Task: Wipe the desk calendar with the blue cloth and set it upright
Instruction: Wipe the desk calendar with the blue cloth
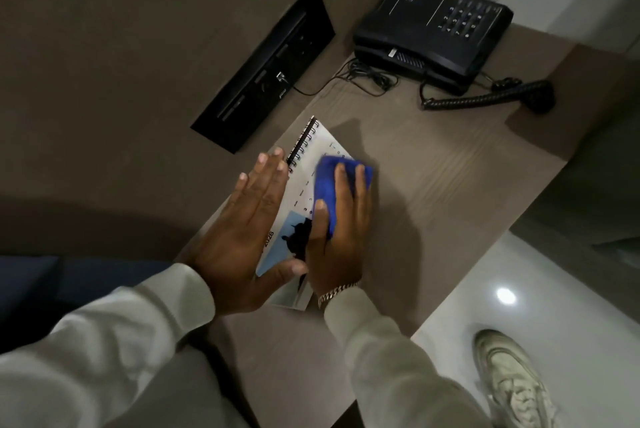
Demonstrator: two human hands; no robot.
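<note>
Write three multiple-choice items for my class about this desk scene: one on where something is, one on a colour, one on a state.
1. Where is the black desk telephone?
A. At the desk's far end, beyond the calendar
B. On the floor
C. Under the left hand

2. What colour is the folded cloth under the right hand?
A. Red
B. Blue
C. White

3. How is the white spiral-bound desk calendar placed?
A. Standing upright
B. Lying flat on the brown wooden desk
C. Lifted in the air

Answers:
1. A, it sits past the calendar, by the coiled cord.
2. B, bright blue shows between the fingers.
3. B, the left hand presses it flat while the right wipes.
</note>
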